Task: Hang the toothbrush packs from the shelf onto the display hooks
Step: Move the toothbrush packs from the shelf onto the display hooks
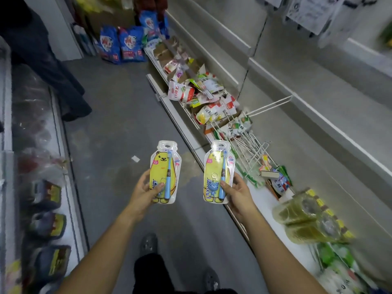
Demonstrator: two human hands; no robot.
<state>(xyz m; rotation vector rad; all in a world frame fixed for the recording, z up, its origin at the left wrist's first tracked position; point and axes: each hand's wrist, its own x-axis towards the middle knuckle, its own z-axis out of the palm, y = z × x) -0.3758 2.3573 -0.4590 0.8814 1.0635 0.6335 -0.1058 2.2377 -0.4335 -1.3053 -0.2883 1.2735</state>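
Left hand (146, 188): I pinch the left toothbrush pack (163, 171) by its lower edge, hang-hole up.
Right hand (237, 190): pinches the right toothbrush pack (218, 170) the same way.
Reason: holes stay free for threading.
Display hooks (269, 106): empty wire, up right.

Two bare forearms, no sleeves visible up to the frame edge, no watch, ring or bracelet to be seen. Left hand (142, 193) and right hand (239, 193) ungloved. Below, fuzzy black trousers (148, 272) and a pair of dark grey perforated clog-style shoes (149, 244), partly blurred at the lower edge.
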